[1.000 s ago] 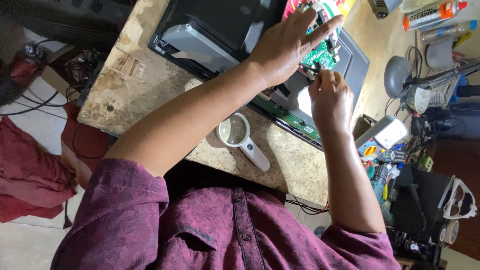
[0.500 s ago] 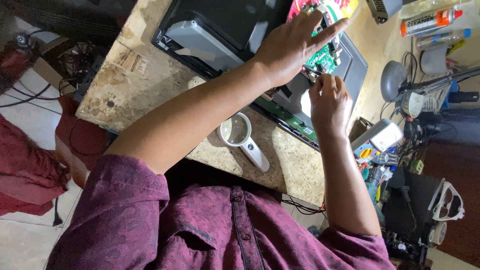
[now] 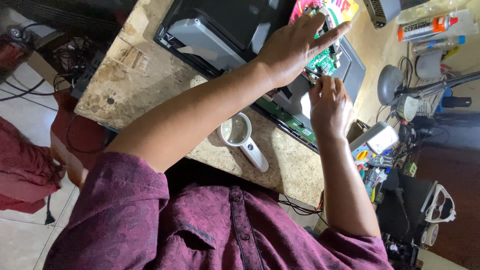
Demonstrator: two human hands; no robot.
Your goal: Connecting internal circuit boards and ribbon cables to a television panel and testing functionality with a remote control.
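Green circuit board (image 3: 324, 61) under left hand (image 3: 292, 47), right hand (image 3: 330, 107) just below

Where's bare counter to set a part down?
Bare stone counter lies left of the opened flat panel, and below it right of the magnifying glass. Crowded: around the green circuit board under both hands, and the tool clutter at right.

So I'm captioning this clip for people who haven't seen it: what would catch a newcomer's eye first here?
First, the two bare hands meeting over the green circuit board of an opened flat device at the top: the left hand lies spread on it, the right hand pinches at its edge. Then the white magnifying glass on the speckled worktop, below the left forearm, and the tool clutter at the right.
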